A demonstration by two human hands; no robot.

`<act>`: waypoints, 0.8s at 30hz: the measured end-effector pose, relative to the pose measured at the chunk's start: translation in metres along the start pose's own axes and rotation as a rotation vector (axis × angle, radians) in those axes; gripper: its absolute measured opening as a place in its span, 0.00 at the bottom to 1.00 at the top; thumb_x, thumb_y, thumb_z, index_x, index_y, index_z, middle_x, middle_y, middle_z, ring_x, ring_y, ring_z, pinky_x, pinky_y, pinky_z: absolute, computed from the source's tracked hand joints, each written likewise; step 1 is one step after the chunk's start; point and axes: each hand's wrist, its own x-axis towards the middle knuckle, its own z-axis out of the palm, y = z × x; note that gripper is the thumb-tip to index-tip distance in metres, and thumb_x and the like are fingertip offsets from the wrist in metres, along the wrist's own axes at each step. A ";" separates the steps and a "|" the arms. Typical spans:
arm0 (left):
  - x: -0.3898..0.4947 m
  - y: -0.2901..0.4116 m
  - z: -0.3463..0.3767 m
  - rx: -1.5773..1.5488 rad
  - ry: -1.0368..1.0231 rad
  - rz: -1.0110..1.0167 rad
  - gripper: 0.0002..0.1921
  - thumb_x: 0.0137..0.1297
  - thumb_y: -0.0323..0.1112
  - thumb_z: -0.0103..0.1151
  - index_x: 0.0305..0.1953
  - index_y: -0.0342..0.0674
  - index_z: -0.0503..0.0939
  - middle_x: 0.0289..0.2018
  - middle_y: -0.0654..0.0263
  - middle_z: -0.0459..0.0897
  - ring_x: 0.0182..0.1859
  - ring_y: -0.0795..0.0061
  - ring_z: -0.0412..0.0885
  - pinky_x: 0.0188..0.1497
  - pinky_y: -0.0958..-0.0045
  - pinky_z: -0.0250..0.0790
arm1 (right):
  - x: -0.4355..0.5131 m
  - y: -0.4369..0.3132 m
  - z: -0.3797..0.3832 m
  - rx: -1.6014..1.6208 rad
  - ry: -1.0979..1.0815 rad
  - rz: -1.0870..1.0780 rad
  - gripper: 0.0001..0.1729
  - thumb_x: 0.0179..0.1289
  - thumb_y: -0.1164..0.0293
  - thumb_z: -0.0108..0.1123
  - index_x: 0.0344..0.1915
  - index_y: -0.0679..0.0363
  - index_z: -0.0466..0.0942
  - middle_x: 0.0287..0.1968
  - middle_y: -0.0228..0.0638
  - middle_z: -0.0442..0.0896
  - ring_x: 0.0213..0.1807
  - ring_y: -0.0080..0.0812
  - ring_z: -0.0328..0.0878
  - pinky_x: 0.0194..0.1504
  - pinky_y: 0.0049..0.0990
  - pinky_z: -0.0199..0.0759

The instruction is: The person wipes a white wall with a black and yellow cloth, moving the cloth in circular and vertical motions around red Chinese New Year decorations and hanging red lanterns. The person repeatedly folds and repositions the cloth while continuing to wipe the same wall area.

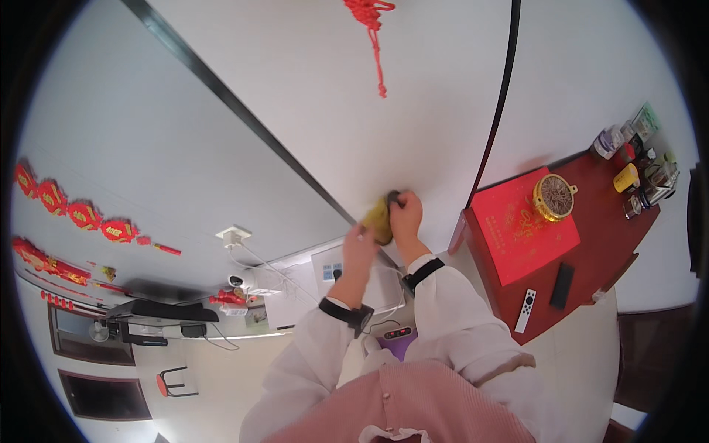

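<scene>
In front of the wall, both hands hold a blurred yellow-green item (pixel 378 220) with dark parts; its exact kind cannot be told. My left hand (pixel 361 246) is on its lower left side. The fingers of my right hand (pixel 407 217) pinch its dark upper end on the right. Each wrist wears a black band. Above the hands, a red knotted tassel (pixel 376 44) hangs against the wall.
Right, a dark red cabinet (pixel 601 243) bears a red box (pixel 523 238), a golden bowl (pixel 555 197), two remotes, jars and a glass pot. Left are a wall socket (pixel 234 236), a white camera (pixel 243 281) and cables. A power strip (pixel 397 333) lies below the hands.
</scene>
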 end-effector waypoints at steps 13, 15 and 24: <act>-0.051 0.167 -0.077 -0.744 0.062 0.578 0.16 0.82 0.39 0.56 0.63 0.40 0.76 0.55 0.63 0.84 0.52 0.75 0.83 0.57 0.69 0.79 | 0.029 -0.255 -0.009 0.303 -0.061 -0.859 0.10 0.57 0.81 0.66 0.39 0.58 0.79 0.44 0.41 0.79 0.44 0.48 0.81 0.42 0.42 0.77; -0.046 0.147 -0.075 -0.680 0.116 0.399 0.16 0.82 0.39 0.56 0.63 0.39 0.75 0.56 0.64 0.83 0.52 0.76 0.82 0.57 0.69 0.79 | 0.022 -0.226 -0.010 0.216 -0.083 -0.954 0.09 0.59 0.79 0.64 0.40 0.58 0.79 0.44 0.40 0.79 0.44 0.48 0.81 0.42 0.42 0.78; -0.013 0.025 -0.009 -0.385 -0.050 -0.078 0.18 0.81 0.39 0.56 0.63 0.36 0.76 0.52 0.65 0.84 0.50 0.74 0.83 0.56 0.68 0.80 | 0.001 -0.030 -0.021 -0.107 -0.100 -0.409 0.08 0.57 0.81 0.61 0.37 0.60 0.78 0.40 0.47 0.79 0.46 0.54 0.79 0.47 0.45 0.76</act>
